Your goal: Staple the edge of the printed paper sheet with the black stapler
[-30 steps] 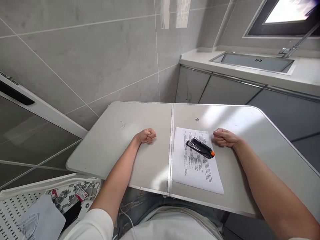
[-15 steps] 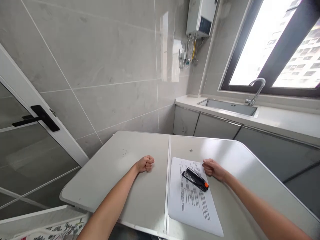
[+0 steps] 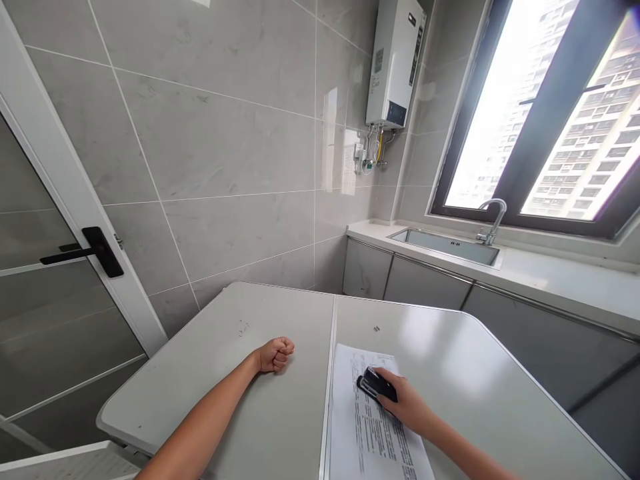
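Observation:
A black stapler (image 3: 371,382) lies across printed sheets of paper (image 3: 345,427) on the right half of the folding table. My right hand (image 3: 404,399) is closed around its rear part, which hides the orange end. My left hand (image 3: 275,355) rests as a fist on the left half of the table, apart from the paper, and nothing shows in it. Beyond the top of the paper sit a couple of small staple strips (image 3: 377,328). Several loose staples (image 3: 243,327) are scattered past my left hand.
The pale table (image 3: 295,427) has a metal seam down its middle. To the left stands a glazed door with a black handle (image 3: 103,252). A counter with a sink (image 3: 445,247) and tap (image 3: 495,220) runs along the right, under a window. A water heater (image 3: 395,67) hangs in the corner.
My right hand has moved left from the paper's edge and taken hold of the stapler. The left hand stays a fist. My view has tilted upward.

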`<state>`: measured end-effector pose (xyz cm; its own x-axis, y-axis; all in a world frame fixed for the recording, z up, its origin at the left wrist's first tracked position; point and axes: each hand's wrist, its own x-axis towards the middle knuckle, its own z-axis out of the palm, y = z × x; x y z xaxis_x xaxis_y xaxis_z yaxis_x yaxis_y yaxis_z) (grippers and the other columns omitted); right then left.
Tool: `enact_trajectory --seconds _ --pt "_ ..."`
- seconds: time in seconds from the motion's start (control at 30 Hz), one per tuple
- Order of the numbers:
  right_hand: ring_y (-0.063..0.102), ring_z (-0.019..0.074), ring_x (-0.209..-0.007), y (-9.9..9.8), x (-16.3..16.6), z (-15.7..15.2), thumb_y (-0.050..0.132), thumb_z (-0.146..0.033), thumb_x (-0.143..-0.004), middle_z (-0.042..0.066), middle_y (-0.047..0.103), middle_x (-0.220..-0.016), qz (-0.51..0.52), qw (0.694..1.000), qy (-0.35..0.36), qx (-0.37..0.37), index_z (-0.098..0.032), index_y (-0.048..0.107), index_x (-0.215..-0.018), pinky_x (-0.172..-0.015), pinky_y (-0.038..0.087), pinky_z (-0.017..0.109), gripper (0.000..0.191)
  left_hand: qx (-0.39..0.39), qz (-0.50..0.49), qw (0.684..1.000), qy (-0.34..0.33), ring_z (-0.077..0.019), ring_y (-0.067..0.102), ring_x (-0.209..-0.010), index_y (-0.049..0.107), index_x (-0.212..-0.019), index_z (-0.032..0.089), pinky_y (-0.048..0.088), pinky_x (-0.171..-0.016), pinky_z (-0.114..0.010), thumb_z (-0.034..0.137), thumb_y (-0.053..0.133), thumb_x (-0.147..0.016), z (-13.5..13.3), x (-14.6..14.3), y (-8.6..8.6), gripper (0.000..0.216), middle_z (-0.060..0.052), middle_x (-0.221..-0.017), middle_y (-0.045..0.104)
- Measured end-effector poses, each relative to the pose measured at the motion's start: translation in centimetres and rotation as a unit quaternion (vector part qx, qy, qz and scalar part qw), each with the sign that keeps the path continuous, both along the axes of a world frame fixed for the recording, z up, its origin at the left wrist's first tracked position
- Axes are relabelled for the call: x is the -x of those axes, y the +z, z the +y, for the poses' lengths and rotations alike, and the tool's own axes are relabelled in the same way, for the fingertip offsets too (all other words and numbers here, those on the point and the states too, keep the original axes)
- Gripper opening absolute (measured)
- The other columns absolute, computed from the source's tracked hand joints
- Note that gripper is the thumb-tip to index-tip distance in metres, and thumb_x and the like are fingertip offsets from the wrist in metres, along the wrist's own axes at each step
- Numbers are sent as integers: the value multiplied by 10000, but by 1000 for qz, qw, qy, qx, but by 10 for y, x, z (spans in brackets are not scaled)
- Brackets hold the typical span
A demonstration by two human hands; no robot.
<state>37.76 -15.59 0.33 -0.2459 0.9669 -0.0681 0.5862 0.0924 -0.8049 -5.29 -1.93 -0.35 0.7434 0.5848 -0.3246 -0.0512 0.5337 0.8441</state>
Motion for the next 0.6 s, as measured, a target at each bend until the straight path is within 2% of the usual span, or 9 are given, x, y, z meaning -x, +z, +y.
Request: enact_trajectory --seconds 0.07,0.17,0.3,0.43,0.6 --pt "588 392 -1302 0 2 0 721 -516 -807 100 682 -1362 13 999 43 10 -286 682 -1384 -1157 432 544 623 8 0 1000 14 -26 2 -388 243 -598 230 74 -334 -147 142 675 -769 2 15 1 473 127 -462 107" --pt "573 410 -1324 0 14 -1 742 -559 -802 98 672 -1386 30 996 73 30 -284 679 -1400 -1171 417 557 661 11 -18 998 62 -32 -32 -404 211 -612 229 65 -329 -140 147 672 -776 1 44 2 497 130 -468 66" --pt "617 367 -1258 4 56 0 666 -480 -888 67 702 -1326 64 991 114 11 -305 647 -1414 -1124 456 515 555 14 -49 990 132 -39 -72 -424 156 -624 219 79 -340 -133 186 655 -816 -3 75 -2 535 126 -482 -1" --pt "645 333 -1176 7 106 7 660 -391 -878 56 723 -1236 39 992 123 -5 -330 616 -1410 -1040 492 482 538 25 -58 985 161 -42 -77 -435 146 -630 222 101 -346 -138 167 641 -828 -4 82 -7 536 126 -492 -3" --pt "685 327 -1051 -1 172 29 654 -290 -850 65 733 -1139 24 995 95 -22 -334 593 -1353 -901 521 449 509 38 -59 982 174 -48 -89 -445 151 -647 229 85 -345 -144 146 625 -835 -2 79 -8 517 126 -507 -7"
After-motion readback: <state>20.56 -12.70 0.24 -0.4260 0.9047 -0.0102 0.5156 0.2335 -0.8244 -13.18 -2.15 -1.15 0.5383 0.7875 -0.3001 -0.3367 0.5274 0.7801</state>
